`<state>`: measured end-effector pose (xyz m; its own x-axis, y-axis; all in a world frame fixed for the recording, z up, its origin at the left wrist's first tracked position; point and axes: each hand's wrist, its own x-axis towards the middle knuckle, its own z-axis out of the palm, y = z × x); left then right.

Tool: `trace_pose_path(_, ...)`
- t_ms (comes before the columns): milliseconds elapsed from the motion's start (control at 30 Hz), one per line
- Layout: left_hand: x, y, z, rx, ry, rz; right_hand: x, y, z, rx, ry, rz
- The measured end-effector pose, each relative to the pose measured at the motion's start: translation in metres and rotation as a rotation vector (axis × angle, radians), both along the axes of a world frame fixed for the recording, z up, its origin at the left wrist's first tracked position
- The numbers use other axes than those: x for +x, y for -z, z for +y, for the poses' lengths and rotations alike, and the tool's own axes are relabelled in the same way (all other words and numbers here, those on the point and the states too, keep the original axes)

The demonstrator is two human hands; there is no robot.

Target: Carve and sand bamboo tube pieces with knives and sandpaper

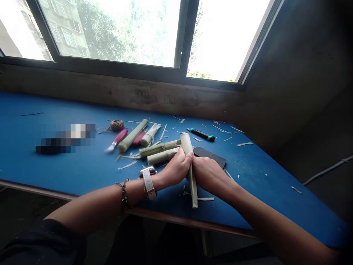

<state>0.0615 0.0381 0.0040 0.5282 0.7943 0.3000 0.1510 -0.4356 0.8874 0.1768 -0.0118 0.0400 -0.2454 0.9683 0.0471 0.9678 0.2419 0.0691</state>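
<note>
1. Our left hand [178, 167] reaches from the lower left of the frame, forearm slanting up to the right, its grasp closed around a pale bamboo piece [186, 142] with the thumb across its near side.
2. Our right hand [208, 173] reaches from the lower right, back of the hand upward and knuckles bent, meeting the left at the bamboo; its fingertips are hidden, so we cannot tell whether they pinch anything.
3. We have the bamboo piece just right of the frame's centre, tilted, its rounded end up and its narrow split end pointing toward the bottom edge.
4. On our left wrist sit a watch [149, 184] and a dark beaded bracelet [125, 193]; the strap bears small marks, too small for us to read.
5. Just right of centre, beyond our hands, lie a black tool with green ends [201, 134] and a dark flat pad [212, 157]; any lettering on the tool is too small to tell.
6. Left of centre we see a twine ball [117, 125].
</note>
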Motion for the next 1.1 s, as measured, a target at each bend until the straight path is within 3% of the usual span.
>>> trace_pose_path(233, -0.001, -0.002, 0.004, -0.133, -0.071, -0.056, 0.001, -0.004, -0.007, -0.092, -0.049, 0.185)
trace_pose_path(467, -0.005, -0.013, 0.01, -0.348, -0.115, -0.18, -0.001, -0.004, -0.014, -0.002, -0.142, 0.33)
trace_pose_path(667, -0.008, -0.019, 0.012, -0.371, -0.167, -0.283, -0.002, -0.01, -0.022, -0.014, -0.205, 0.393)
trace_pose_path(867, -0.015, -0.026, 0.022, -0.267, -0.249, -0.32, -0.002, -0.012, -0.034, 0.048, -0.276, 0.255)
trace_pose_path(1100, -0.007, -0.019, 0.016, -0.151, -0.269, -0.256, -0.006, -0.002, -0.027, 0.169, -0.122, -0.13)
